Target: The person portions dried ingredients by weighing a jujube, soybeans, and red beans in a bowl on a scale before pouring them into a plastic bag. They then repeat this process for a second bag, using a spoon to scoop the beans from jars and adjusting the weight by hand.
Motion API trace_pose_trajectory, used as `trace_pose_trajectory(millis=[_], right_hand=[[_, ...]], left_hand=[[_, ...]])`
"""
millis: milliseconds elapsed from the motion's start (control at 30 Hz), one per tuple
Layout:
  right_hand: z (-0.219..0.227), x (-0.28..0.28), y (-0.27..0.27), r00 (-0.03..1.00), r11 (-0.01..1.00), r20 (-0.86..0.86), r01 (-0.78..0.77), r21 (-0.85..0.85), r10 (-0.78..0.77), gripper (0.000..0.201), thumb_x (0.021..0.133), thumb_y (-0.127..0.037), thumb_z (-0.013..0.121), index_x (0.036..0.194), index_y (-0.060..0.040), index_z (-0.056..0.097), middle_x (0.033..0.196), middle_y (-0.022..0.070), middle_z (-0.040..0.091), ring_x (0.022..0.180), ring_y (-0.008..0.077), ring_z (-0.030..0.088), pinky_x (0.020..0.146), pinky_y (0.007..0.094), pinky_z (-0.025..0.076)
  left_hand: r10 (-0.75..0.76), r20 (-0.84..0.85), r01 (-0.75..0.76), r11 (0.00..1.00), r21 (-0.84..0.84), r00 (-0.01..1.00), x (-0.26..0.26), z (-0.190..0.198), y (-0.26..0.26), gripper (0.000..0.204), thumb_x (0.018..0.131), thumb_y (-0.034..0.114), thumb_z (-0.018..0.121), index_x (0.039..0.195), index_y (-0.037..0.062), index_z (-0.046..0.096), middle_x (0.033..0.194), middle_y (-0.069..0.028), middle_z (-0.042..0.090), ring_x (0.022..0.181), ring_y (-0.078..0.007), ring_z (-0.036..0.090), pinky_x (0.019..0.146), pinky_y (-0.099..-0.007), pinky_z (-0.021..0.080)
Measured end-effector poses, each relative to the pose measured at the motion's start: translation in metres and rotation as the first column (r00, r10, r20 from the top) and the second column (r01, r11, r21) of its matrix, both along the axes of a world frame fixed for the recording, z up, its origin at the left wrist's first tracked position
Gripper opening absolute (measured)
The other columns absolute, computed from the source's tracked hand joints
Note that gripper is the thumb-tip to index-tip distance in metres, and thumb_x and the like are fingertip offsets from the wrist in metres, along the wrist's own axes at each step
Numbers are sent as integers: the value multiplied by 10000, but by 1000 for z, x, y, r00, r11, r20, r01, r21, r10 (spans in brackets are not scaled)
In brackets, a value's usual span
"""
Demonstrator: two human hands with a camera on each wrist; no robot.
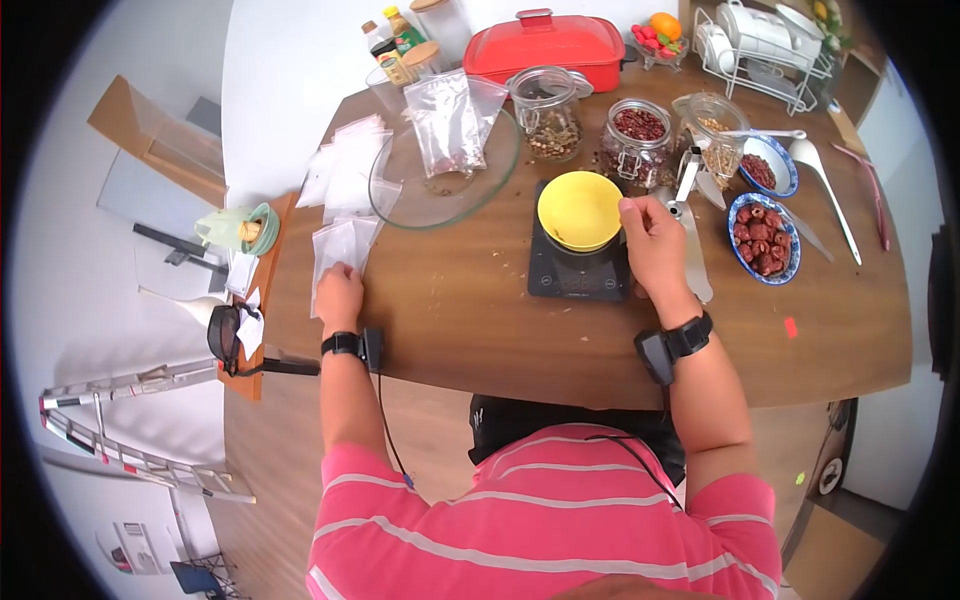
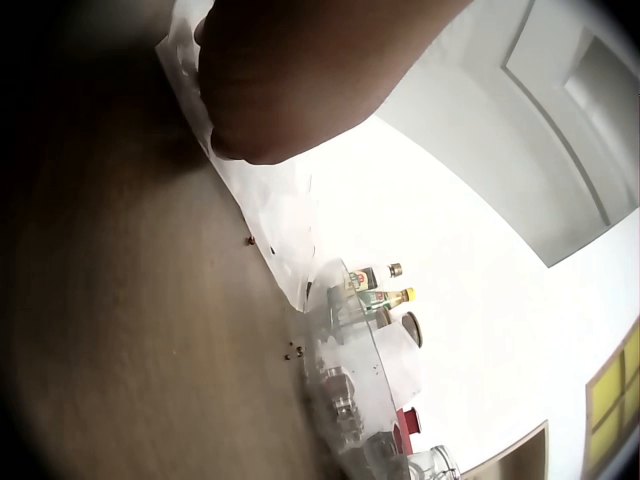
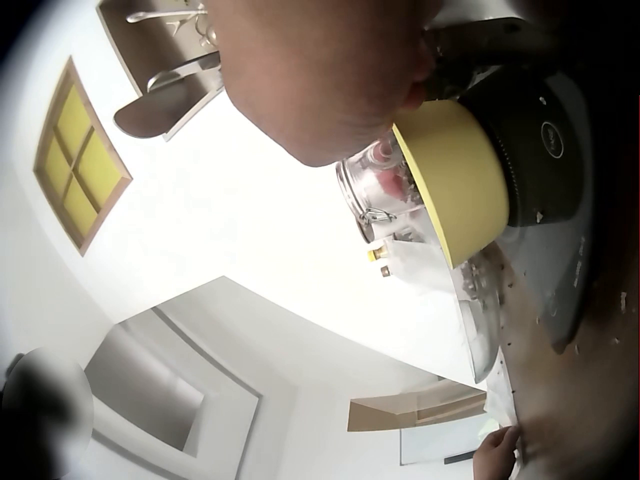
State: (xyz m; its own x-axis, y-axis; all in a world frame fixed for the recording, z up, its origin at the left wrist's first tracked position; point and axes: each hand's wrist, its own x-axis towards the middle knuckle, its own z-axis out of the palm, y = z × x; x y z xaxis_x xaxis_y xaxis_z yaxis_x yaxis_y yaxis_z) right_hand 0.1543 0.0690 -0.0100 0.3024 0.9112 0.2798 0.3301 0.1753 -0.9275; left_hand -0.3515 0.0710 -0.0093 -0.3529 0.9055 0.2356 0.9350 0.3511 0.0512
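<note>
At the rim of a yellow bowl (image 1: 580, 208), my right hand (image 1: 655, 245) pinches the edge between thumb and fingers. The bowl rests on a black kitchen scale (image 1: 578, 280); its side and the scale also show in the right wrist view. My left hand (image 1: 340, 295) lies at the near end of a row of clear zip bags (image 1: 335, 250), fingertips on the nearest one. From the left wrist, the hand's back hides most of its fingers above the bag (image 2: 270, 200); I cannot tell whether they pinch it.
A glass bowl (image 1: 400, 215) holding a filled bag (image 1: 447, 120) stands behind the bags. Jars of dried goods, such as one jar (image 1: 638, 150), line the back before a red cooker (image 1: 545, 55). Blue-rimmed bowls, including one of dried dates (image 1: 764, 240), and a white spoon (image 1: 830, 190) lie right.
</note>
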Motion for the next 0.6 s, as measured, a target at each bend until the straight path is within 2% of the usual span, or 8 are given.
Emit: trace_pose_trajectory(millis=[133,200,300,333,433,533,567,600], right_hand=[[-5,1,2,1000,1000,-18,19,0,-19,252,1018,-257,693,991,-9,730,711,56,664,654,109,579,633,301,484],[-11,2,5,999,999,-25,30,-13,-30,266,1027,-263,685,995,-3,726,712,41,650,654,93,565,623,290,470],[-15,3,8,998,1000,-68,13,-5,-14,278,1039,-270,673,988,0,719,724,1,629,660,78,550,614,276,456],[-15,3,8,996,1000,-85,7,-5,-8,290,1049,-276,662,974,-1,715,734,-34,602,668,59,520,605,258,430],[-13,5,7,989,998,-145,-30,-57,21,293,1051,-276,659,967,-1,714,734,-40,599,666,50,500,599,251,414],[-22,8,12,988,999,-149,-34,-10,32,305,1053,-281,658,930,-4,695,729,-41,591,638,46,499,575,248,404],[-26,9,14,987,999,-157,-37,10,39,309,1053,-283,658,912,-9,686,724,-42,588,626,43,498,563,246,399],[-24,9,14,986,999,-161,-39,13,40,309,1053,-283,658,912,-9,686,724,-42,588,626,43,498,563,246,399]], left_hand=[[120,71,-119,993,-18,990,6,6,-2,291,950,339,654,1088,91,720,1090,-159,747,1052,-381,709,869,-519,562],[45,78,-53,993,101,996,9,3,-7,313,931,327,684,1138,94,713,1124,-152,739,1052,-380,710,877,-513,564],[-14,53,5,987,158,998,-4,-14,-5,350,921,327,701,1189,102,702,1176,-149,727,1043,-376,714,882,-510,569],[-17,52,10,992,128,999,-6,-14,-5,342,931,299,688,1218,113,699,1216,-152,714,1043,-372,716,891,-507,572],[-11,16,11,999,41,1000,-3,-6,-4,331,932,244,668,1236,116,687,1186,-160,725,1041,-369,719,889,-500,576],[32,-38,-31,999,15,999,-4,5,0,332,924,187,649,1246,115,681,1145,-154,741,1022,-369,723,875,-500,579],[34,-42,-33,999,20,999,-7,9,-1,332,924,187,649,1246,115,681,1145,-154,741,1022,-369,723,875,-500,579],[73,-3,-72,989,131,997,-8,15,-3,329,927,178,638,1247,113,680,1128,-153,746,1006,-373,724,862,-502,580]])
